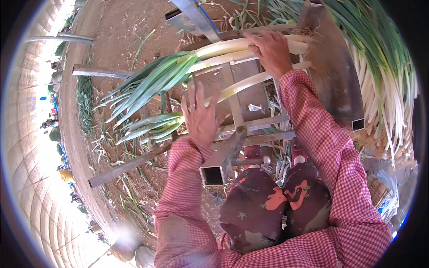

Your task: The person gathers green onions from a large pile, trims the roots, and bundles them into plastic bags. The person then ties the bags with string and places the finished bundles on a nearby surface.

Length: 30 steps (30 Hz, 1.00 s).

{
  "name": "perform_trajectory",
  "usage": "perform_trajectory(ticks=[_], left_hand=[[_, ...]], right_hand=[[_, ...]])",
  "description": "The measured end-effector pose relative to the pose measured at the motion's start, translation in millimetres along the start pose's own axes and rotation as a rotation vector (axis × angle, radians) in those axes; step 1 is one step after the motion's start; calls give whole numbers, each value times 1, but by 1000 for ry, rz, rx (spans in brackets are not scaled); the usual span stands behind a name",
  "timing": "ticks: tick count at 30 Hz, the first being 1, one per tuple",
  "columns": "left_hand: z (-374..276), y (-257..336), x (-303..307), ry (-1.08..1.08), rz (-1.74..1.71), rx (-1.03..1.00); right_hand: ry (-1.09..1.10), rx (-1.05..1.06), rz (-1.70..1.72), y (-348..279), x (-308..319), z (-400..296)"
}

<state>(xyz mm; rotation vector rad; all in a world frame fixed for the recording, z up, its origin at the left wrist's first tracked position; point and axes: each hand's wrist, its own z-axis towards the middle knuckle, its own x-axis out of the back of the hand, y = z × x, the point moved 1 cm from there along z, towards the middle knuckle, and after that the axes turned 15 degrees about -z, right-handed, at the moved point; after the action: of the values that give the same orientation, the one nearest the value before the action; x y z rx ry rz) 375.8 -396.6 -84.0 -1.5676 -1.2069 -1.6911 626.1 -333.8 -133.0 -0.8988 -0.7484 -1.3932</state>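
Note:
Several long green onions (224, 60) lie across a metal frame, with green leaves to the left and roots to the right against an upright metal plate (335, 63). One green onion (239, 87) lies nearer to me, apart from the others. My left hand (201, 115), fingers spread, is over this nearer stalk where its leaves begin; whether it touches the stalk cannot be told. My right hand (272, 52) rests on or just above the white stalks of the farther ones near their root end, fingers slightly bent and blurred. Neither hand is closed around a stalk.
A large pile of green onions (378, 67) stands to the right behind the metal plate. Square metal tubes (212, 174) of the frame jut towards me and to the left (127, 164). Leaf scraps lie on the soil (110, 40). A row of cut leaves (85, 104) lies farther left.

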Motion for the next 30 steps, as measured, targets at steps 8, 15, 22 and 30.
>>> perform_trajectory(ticks=[8, 15, 22, 30], left_hand=[[11, -55, -20, 264, 347, -36], [83, -67, 5, 412, 174, -107], [71, -52, -20, 272, 146, -166], [91, -55, -25, 348, 28, 11]], right_hand=[[-184, 135, -70, -11, 39, -60], [-116, 58, -146, 2, 4, -54], [-67, -30, -102, 10, 6, -43], [113, -43, -68, 16, -4, -39]])
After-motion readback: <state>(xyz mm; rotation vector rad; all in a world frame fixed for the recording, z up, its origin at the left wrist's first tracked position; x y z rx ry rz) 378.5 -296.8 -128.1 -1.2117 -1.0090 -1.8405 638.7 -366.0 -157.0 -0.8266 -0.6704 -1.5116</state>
